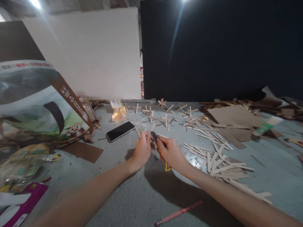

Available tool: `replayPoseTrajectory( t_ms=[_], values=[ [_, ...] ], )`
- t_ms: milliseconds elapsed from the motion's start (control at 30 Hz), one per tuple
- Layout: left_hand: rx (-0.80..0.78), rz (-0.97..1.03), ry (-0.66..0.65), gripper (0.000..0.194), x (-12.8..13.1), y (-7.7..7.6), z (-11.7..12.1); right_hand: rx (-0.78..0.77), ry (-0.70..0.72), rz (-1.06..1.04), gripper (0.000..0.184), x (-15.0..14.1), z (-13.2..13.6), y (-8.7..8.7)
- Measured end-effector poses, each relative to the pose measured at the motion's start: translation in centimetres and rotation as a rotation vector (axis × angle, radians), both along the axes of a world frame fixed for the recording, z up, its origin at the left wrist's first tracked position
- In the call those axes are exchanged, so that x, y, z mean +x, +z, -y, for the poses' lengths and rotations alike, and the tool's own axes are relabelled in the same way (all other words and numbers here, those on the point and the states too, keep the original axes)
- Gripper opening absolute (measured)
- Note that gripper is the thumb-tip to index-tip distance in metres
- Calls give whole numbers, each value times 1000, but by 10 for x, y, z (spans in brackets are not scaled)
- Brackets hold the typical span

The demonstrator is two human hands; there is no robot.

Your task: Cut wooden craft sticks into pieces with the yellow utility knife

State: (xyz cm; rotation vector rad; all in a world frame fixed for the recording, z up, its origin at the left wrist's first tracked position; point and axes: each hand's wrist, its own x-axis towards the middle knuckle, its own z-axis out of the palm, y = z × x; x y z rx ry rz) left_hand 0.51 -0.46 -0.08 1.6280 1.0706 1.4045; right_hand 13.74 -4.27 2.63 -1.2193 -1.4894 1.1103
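Observation:
My right hand (172, 154) is closed around a box cutter (168, 166) with a yellow handle loop and a dark upper end that points up and left. Close beside it, my left hand (142, 150) has its fingers pinched together near the cutter's dark end. Whatever it pinches is too small and hidden to name. Just beyond both hands lie crossed wooden sticks (166, 122), several of them in star-like shapes. A loose pile of flat wooden sticks (216, 164) spreads to the right of my right hand.
A black smartphone (120, 131) lies left of centre. A large printed bag (47, 110) stands at the left, with a brown cardboard strip (84, 152) below it. Cardboard sheets (230, 116) and a glue stick (268, 126) are at right. A pink pencil (177, 215) lies in front.

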Motion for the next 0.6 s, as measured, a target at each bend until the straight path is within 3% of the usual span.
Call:
replayPoseTrajectory(
  t_ms=[400, 500, 600],
  values=[
    [-111, -34, -17, 20, 2, 6, 2, -217, 21, -375, 35, -5, 4, 4],
    [-135, 1, 3, 23, 1, 3, -1, -181, -37, -426, 40, -7, 5, 1],
    [-160, 63, 31, 27, -1, -1, -8, -45, -143, -417, 41, -5, 2, -5]
  ],
)
